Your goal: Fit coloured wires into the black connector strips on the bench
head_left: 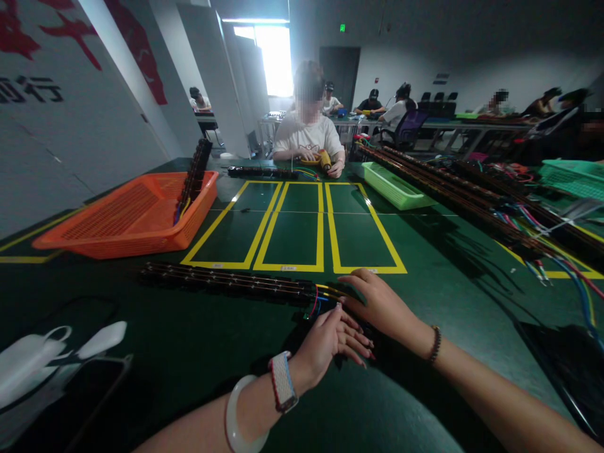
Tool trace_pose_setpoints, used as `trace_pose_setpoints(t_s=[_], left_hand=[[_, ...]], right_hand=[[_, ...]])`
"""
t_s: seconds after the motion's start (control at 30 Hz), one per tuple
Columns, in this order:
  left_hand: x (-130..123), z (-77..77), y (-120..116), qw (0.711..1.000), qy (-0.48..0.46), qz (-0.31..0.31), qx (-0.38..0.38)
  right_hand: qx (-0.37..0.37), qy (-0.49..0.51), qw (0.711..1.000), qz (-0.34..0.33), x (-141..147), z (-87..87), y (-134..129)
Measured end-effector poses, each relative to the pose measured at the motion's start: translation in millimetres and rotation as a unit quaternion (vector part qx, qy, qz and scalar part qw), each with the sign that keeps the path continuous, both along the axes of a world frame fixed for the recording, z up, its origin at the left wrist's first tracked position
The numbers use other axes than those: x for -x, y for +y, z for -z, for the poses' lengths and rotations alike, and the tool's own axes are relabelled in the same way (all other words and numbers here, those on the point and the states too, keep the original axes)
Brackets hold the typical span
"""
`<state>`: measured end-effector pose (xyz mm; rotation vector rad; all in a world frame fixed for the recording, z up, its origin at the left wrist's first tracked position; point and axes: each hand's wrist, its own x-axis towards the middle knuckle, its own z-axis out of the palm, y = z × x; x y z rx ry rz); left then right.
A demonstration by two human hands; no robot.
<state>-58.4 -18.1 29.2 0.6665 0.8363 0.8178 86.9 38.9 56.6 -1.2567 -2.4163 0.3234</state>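
Note:
A long, dark bar with copper-coloured rods (231,283) lies across the table in front of me. Yellow, blue and red wires (323,294) come out of its right end. My right hand (380,303) is over these wires, thumb and fingers curled about them; its grip is partly hidden. Just below, my left hand (330,340) has its fingers stretched out and spread, the thumb side close to the wires and to my right hand. I see nothing held in it. The wires' far ends are hidden beneath my hands.
An orange basket (117,248) with another bar stands left. Yellow tape frames (289,267) mark the table. A green basket (401,198) and stacked bars with wires (472,195) are right. White devices (101,340) lie near left. Opposite, a person (309,135) handles a yellow tool (324,162).

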Motion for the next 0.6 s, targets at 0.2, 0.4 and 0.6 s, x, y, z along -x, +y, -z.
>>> trace_pose_setpoints(t_s=[0.2,0.4,0.6], left_hand=[[1,-1.0,0,1.0,-0.003,-0.008,-0.001],[2,-3.9,0,0.999,-0.023,-0.028,0.0],[3,-1.6,5,0.997,-0.069,0.002,0.025]], right_hand=[[0.093,0.038,0.995,-0.016,2,31.2,8],[0.144,0.035,0.989,-0.012,6,27.9,8],[0.197,0.133,0.971,0.008,6,24.0,3]])
